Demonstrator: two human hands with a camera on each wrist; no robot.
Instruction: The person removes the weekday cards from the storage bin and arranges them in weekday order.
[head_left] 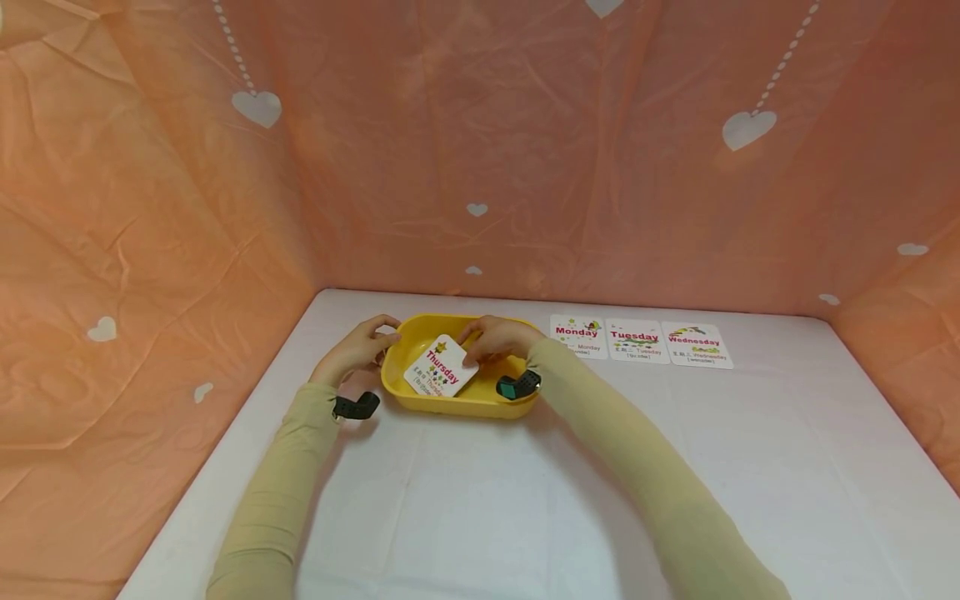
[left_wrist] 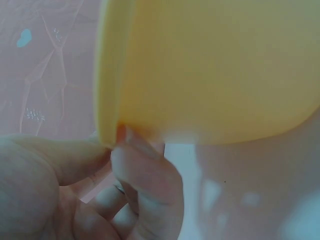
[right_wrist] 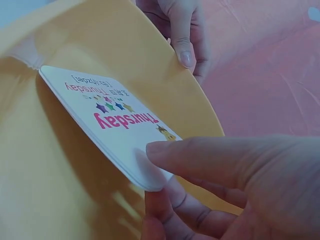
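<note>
Three weekday cards, Monday (head_left: pixel 577 333), Tuesday (head_left: pixel 635 341) and Wednesday (head_left: pixel 697 345), lie side by side on the far part of the worktop (head_left: pixel 465 500), right of the yellow tray (head_left: pixel 457 406), so that much of the row appears done. The Thursday card (head_left: pixel 441 369) is not yet among them: it sits tilted within the tray, its edge pinched in the narrow grip of the right hand (head_left: pixel 501 337). The left hand (head_left: pixel 358 348) pinches the tray's left rim, and whether other cards remain inside cannot be told.
</note>
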